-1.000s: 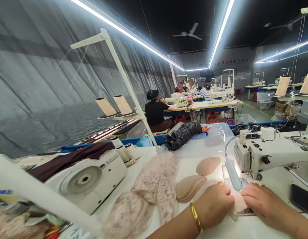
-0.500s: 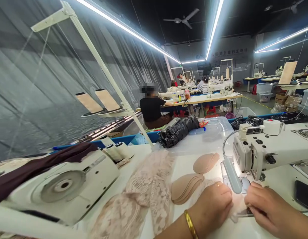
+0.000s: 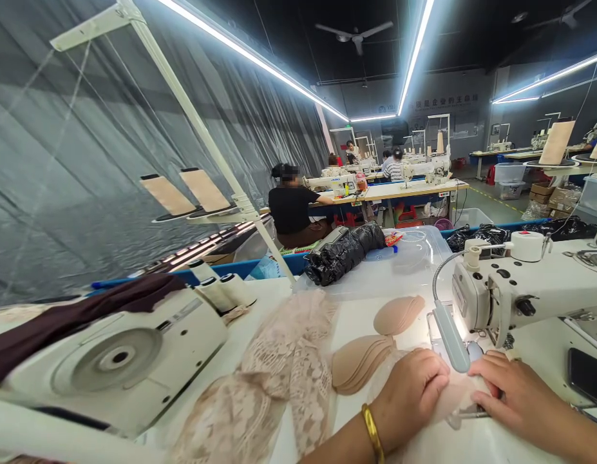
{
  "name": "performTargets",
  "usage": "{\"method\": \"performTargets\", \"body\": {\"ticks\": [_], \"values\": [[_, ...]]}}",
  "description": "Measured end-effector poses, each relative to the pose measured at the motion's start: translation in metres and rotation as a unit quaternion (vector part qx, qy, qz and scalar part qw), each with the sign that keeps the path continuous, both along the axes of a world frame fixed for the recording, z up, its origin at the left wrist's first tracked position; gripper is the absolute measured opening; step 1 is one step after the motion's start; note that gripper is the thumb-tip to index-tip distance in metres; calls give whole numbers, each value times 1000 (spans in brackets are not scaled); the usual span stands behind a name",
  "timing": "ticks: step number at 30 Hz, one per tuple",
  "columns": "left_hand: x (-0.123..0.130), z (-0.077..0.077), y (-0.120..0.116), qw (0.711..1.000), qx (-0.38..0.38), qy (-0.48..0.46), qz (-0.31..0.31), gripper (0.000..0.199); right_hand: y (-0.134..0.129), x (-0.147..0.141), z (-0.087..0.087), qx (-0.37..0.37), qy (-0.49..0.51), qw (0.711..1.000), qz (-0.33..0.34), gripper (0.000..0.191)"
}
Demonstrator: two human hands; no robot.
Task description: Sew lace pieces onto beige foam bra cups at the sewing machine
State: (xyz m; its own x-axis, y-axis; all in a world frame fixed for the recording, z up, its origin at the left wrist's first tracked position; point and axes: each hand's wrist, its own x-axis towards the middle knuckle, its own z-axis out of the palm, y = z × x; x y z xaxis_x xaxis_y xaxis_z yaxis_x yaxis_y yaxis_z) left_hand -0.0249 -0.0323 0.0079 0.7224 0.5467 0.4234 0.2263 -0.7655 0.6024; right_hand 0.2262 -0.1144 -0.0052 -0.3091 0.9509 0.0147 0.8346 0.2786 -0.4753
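A piece of sheer pale pink fabric (image 3: 451, 401) lies under the lamp at the needle area of the white sewing machine (image 3: 540, 283). My left hand (image 3: 416, 386) is closed on the left side of this fabric, thumb against the curled fingers; a gold bangle circles the wrist. To the right, my right hand (image 3: 520, 393) rests by the machine's needle plate, fingertips at the fabric's edge and thumb spread away from the fingers. The grey lamp (image 3: 451, 338) hides the needle. Stacked beige bra cups (image 3: 360, 364) lie beyond my left hand, with another cup stack (image 3: 398, 316) behind them.
Cream lace fabric (image 3: 288, 374) is heaped left of the cups. A second machine head (image 3: 119, 361) and thread cones (image 3: 225, 293) stand farther left. A black plastic bundle (image 3: 346, 253) lies at the back; a phone (image 3: 588, 374) is at the right. Co-workers sit beyond.
My right hand's fingers have opened out from a closed pinch, thumb now apart. My left hand has shifted slightly and stays closed on the fabric. The view has turned a little.
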Motion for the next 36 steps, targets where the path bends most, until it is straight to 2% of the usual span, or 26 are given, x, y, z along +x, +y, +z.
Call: {"method": "performTargets", "body": {"ticks": [2, 3, 6, 11, 14, 16, 18, 21, 23, 25, 28, 31, 36], "values": [[0, -1, 0, 1000, -4, 2, 2, 26, 0, -7, 2, -5, 15, 1000, -14, 7], [0, -2, 0, 1000, -5, 1, 4, 25, 0, -11, 3, 0, 24, 999, -24, 7], [2, -5, -1, 1000, -7, -5, 10, 24, 2, -20, -3, 45, 45, 997, -44, 26], [4, -6, 0, 1000, -2, -11, 3, 25, 8, -28, -13, 82, 60, 994, -33, 35], [3, -5, 1, 1000, -1, -2, 1, 26, 7, -18, -8, 74, 44, 996, -24, 39], [2, -5, 0, 1000, 2, 1, 3, 26, 2, -3, 0, 39, 23, 999, -10, 38], [1, -4, -1, 1000, 6, 2, 8, 25, -9, 16, 13, -26, 39, 999, 27, 37], [1, -3, -3, 1000, 20, 9, 7, 21, -26, 40, 30, -138, 148, 968, 145, 42], [0, -1, -5, 999, 42, 20, 2, 17, -32, 44, 34, -160, 201, 949, 183, 48], [0, 0, -8, 996, 79, 38, -6, 15, -30, 39, 31, -115, 212, 961, 137, 48], [0, 1, -12, 985, 155, 72, -12, 12, -17, 23, 20, -17, 137, 989, 46, 34], [1, 1, -15, 971, 221, 91, 1, 13, -7, 10, 11, 28, 46, 997, 53, 32], [6, -4, -16, 959, 271, 75, 16, 18, -5, 4, 11, 53, 14, 996, 74, 32]]}}
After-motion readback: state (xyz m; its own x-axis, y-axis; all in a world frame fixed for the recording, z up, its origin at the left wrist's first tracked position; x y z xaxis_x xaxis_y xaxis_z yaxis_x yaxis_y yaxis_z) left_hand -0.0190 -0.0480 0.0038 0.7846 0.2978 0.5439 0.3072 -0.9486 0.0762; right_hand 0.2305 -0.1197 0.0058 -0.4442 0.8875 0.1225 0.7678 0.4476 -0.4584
